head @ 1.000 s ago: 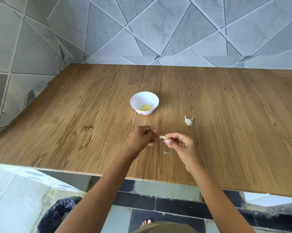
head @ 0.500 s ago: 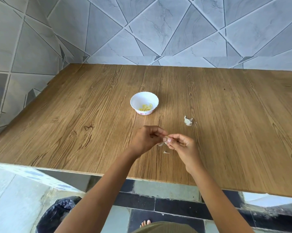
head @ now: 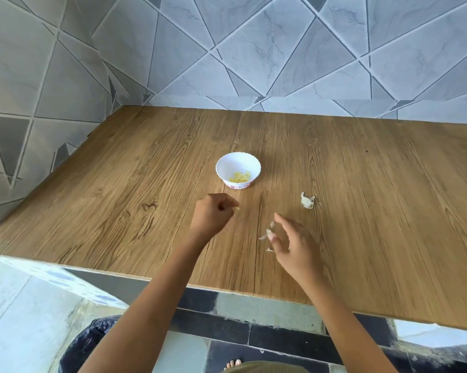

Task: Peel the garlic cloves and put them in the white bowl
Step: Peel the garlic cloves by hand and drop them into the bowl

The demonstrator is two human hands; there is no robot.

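Note:
A small white bowl [head: 238, 164] stands mid-table with several peeled yellow cloves [head: 241, 177] inside. My left hand [head: 212, 214] is just below the bowl, fingers curled, pinching a peeled garlic clove [head: 237, 208] whose pale tip shows past the fingertips. My right hand [head: 291, 240] hovers lower right with loose spread fingers over bits of papery garlic skin [head: 268, 233]. A remaining chunk of the garlic bulb [head: 307, 201] lies on the table to the right.
The wooden table [head: 361, 211] meets a tiled wall at the back and left. Its front edge runs just under my forearms. A black bin bag [head: 89, 343] sits on the floor at lower left.
My hands have come apart. The left hand moved up toward the bowl with the clove. The right hand opened and the skin pieces dropped beside it.

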